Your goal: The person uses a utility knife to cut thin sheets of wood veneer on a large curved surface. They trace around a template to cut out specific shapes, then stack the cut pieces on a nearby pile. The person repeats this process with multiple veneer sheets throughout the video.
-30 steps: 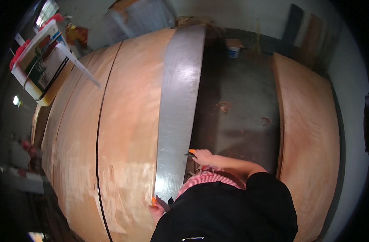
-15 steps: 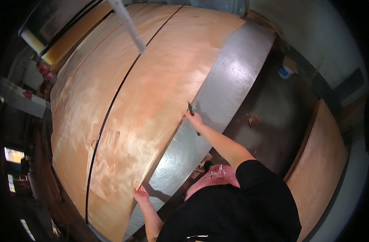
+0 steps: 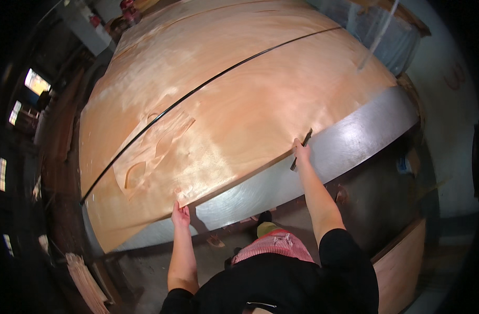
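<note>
A wide, thin sheet of pale wood veneer (image 3: 250,120) lies over a shiny metal tabletop (image 3: 365,125), whose near strip shows bare. My left hand (image 3: 181,215) is closed, pinching the veneer's near edge between thumb and fingers. Farther right along that edge, my right hand (image 3: 302,153) is closed round a dark, slim knife-like tool (image 3: 307,137). Its fingertips also touch the veneer edge; whether they grip it I cannot tell. The edge between my hands looks slightly raised and casts a shadow on the metal.
A long black cord or strip (image 3: 218,75) crosses the veneer. Loose veneer scraps (image 3: 163,138) lie under it on the left. A stack of wood sheets (image 3: 402,267) stands at lower right, and wood strips (image 3: 85,282) at lower left. Plastic-covered goods (image 3: 386,39) stand at the far right.
The whole view has swung, so the table edge now runs more nearly across in front of me. Both hands stay at the veneer edge, the tool still in my right hand.
</note>
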Tool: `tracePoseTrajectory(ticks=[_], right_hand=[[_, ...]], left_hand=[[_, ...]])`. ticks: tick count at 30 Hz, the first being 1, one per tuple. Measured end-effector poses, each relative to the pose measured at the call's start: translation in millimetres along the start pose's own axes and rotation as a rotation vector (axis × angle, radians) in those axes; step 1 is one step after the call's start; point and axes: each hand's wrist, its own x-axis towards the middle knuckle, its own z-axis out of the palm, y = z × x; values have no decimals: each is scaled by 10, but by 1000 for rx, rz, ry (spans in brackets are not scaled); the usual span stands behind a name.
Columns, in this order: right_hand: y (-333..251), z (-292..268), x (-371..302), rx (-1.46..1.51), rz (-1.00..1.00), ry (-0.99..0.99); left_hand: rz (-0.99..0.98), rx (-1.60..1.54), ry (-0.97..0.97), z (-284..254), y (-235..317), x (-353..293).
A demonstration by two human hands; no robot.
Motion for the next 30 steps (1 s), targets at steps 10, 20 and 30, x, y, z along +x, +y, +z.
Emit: tracePoseTrajectory(ticks=[10, 20, 30], right_hand=[[112, -614, -151, -49, 176, 16], [96, -1097, 307, -307, 276, 277], [28, -508, -273, -648, 136, -15]], left_hand=[[-97, 127, 149, -27, -95, -351], [-649, 446, -104, -131, -451, -447], [-128, 893, -289, 218, 507, -178]])
